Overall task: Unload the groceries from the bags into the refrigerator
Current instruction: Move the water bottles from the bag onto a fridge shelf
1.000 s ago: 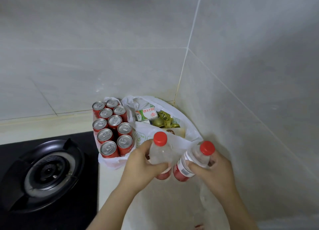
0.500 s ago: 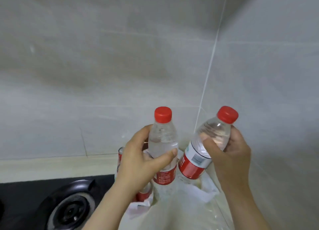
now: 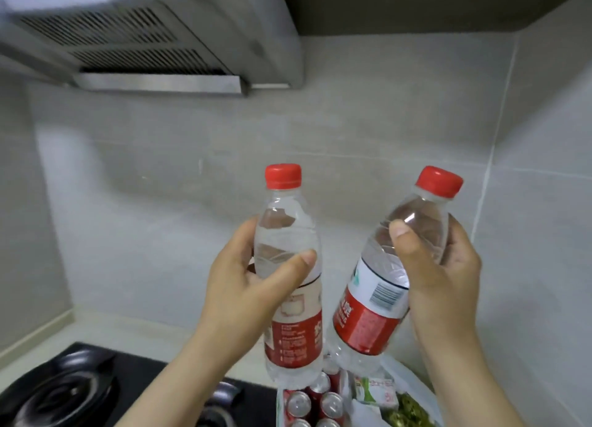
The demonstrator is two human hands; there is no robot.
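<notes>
Grey tiled walls meet in a corner behind everything I hold, and a steel range hood juts out at the upper left.

My left hand is wrapped closed around the middle of one water bottle, thumb laid across the clear front just above the label and the other fingers curled round the far side. That bottle stands nearly upright, red cap on top, red-and-white label below my thumb.

My right hand is closed on a second water bottle, thumb pressed on the clear upper part and palm behind the right side. This one tilts with its red cap leaning away to the right and its base swinging in toward the first bottle; the barcode on its label faces me. The two bottles are close at their bases, though I cannot tell if they touch.

Directly under the bottles sits the white grocery bag, open at the top. Inside it, red cans stand on the left side with silver tops up, and a green-and-white carton lies to their right, with something green and gold beside it. Left of the bag lies a black gas stove.
</notes>
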